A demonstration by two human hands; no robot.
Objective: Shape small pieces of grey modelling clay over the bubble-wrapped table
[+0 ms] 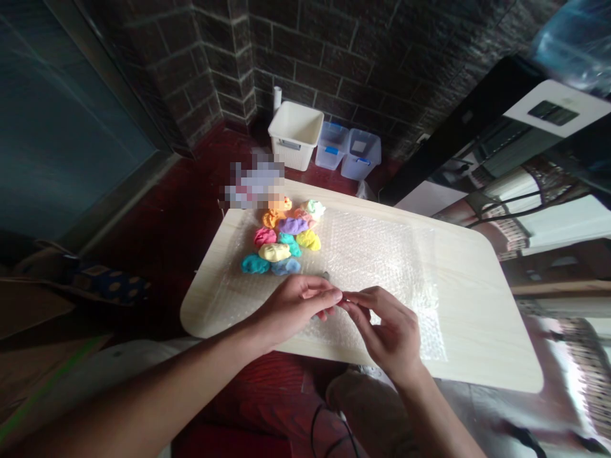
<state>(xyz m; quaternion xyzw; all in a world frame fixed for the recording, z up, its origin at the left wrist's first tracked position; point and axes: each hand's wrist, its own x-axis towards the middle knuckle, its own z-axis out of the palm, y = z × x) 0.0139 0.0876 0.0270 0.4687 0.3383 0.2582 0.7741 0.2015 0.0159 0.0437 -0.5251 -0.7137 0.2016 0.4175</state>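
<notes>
The smooth, pale table [203,305] began at the left with a rounded corner, a narrow bare strip lying between its edge and the bubble wrap [375,254]. On the wrap's left part sat a tight cluster of soft-looking, wrinkled lumps: teal [255,264], red-pink [265,237], orange [272,219], cream [274,252], purple [293,226] and yellow [309,240] among them, rounded or oblong, many touching.

Just below and right of these, the left hand [308,300] bent its fingers with the thumb extended; whether its grip held anything, I could not tell. At its thumb tip was a small dark piece [346,300], its material unclear, above the dimpled, shiny wrap. The right hand [390,327] pinched that piece in a narrow grip of thumb and forefinger. Further right, past the wrap's edge, broad bare tabletop ran to another rounded corner.
</notes>
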